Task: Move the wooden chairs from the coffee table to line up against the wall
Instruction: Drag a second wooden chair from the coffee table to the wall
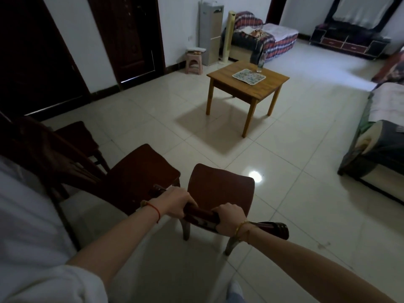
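Note:
A dark wooden chair (220,189) stands just in front of me, its seat facing the room. My left hand (175,204) and my right hand (230,219) both grip the top rail of its backrest. To its left a second dark chair (142,171) stands close beside it, and a third chair (76,136) is further left near the wall. The light wooden coffee table (273,86) stands in the middle of the room, a few tiles away from the chairs.
A patterned tray (248,76) and a glass (260,66) sit on the table. Dark doors (131,36) line the left wall. A pink stool (193,62), a sofa (262,38) at the back and another sofa (376,136) on the right border the tiled floor.

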{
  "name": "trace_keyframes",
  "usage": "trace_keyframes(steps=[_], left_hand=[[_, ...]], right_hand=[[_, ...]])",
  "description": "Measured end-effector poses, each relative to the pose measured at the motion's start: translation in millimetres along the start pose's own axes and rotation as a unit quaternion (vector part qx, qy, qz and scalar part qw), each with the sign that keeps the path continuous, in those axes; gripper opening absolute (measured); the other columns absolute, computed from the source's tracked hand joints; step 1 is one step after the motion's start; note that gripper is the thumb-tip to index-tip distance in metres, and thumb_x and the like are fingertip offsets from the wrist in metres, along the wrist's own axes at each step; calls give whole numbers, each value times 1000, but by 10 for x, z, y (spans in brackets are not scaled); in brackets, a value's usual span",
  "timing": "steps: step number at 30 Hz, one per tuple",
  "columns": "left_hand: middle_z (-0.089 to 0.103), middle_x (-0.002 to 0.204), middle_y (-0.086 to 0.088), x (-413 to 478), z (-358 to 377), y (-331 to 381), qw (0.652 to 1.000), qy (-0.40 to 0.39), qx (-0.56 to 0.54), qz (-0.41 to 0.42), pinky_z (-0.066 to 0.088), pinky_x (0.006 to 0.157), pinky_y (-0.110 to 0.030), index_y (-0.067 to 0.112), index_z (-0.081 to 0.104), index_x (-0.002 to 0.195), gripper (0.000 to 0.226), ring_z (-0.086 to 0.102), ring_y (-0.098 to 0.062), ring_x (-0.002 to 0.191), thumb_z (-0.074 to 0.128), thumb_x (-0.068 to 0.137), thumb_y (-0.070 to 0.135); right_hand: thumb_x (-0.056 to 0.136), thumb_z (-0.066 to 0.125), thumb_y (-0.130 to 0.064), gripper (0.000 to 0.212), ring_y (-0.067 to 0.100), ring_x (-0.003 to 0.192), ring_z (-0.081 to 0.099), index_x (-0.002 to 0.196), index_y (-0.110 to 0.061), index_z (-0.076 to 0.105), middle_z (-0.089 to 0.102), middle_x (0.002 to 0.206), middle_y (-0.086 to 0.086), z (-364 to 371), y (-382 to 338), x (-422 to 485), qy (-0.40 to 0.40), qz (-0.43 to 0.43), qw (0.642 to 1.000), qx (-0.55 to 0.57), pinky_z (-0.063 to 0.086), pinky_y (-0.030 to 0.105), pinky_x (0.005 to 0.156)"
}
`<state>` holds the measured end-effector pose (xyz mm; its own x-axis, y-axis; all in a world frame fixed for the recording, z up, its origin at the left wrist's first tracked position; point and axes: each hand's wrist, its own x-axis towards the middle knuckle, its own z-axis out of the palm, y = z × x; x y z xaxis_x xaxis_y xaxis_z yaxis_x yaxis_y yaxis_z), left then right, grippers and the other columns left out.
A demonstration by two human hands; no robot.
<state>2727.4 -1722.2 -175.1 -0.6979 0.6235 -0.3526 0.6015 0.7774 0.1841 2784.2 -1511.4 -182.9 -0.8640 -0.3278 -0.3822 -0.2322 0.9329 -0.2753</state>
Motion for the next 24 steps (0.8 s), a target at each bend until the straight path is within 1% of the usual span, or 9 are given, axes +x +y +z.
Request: trace_keyframes(steps=[3,5,7,8,10,13,18,22,24], left_hand=[[69,89,15,-401,18,-199,1000,-21,11,6,48,90,-32,46,66,121,45,59,-7,82,68,82,23],[57,75,23,-649,60,-361,999,-41,10,2,47,88,-28,47,65,123,46,49,-1,75,68,84,22],[50,71,24,-884,87,-532,998,-64,21,-2,48,85,-26,48,63,124,49,48,-1,74,67,83,22],[53,73,23,-1002,102,-610,997,-73,26,-4,48,84,-26,48,62,125,51,50,-1,75,68,82,21],[65,84,18,-1230,153,-749,996,-80,32,-12,50,84,-28,49,62,125,54,55,-4,78,70,80,20],[72,102,11,-1563,254,-946,995,-85,26,-33,51,90,-34,49,62,126,55,64,-11,93,68,81,17],[72,113,8,-2041,352,-1137,995,-83,15,-58,50,93,-36,46,61,129,54,64,-15,106,65,84,15],[71,116,10,-2294,377,-1256,994,-78,16,-71,48,92,-35,47,63,126,51,63,-15,108,63,87,15],[71,118,10,-2379,385,-1276,994,-78,14,-71,48,96,-38,46,64,126,50,62,-14,110,62,88,14]], right_hand=[[87,58,-26,20,15,71,62,102,-25,71,70,86,-2,136,-488,-73,11,11,1000,12,51,24,62],[88,59,-26,18,13,66,59,100,-24,71,69,83,-2,257,-812,-98,6,15,1000,24,48,22,58],[88,58,-27,18,12,63,55,100,-22,70,65,78,-3,353,-1141,-110,7,17,999,33,44,21,54],[87,58,-26,18,13,64,55,100,-20,70,64,78,-2,398,-1297,-110,9,17,999,38,46,23,56],[85,60,-22,21,17,69,60,103,-18,69,67,83,1,513,-1600,-113,3,23,999,45,56,29,65],[82,59,-16,24,20,71,61,104,-16,69,66,85,2,699,-2016,-88,0,36,998,50,59,36,75],[83,61,-21,23,23,79,66,103,-14,68,69,93,4,920,-2572,-80,0,34,998,48,58,35,74],[82,60,-20,22,24,81,67,100,-13,68,69,92,5,982,-2874,-70,-9,35,998,44,55,33,69],[82,59,-20,22,25,83,68,101,-12,68,68,91,5,1010,-2955,-74,-13,35,998,45,56,34,71]])
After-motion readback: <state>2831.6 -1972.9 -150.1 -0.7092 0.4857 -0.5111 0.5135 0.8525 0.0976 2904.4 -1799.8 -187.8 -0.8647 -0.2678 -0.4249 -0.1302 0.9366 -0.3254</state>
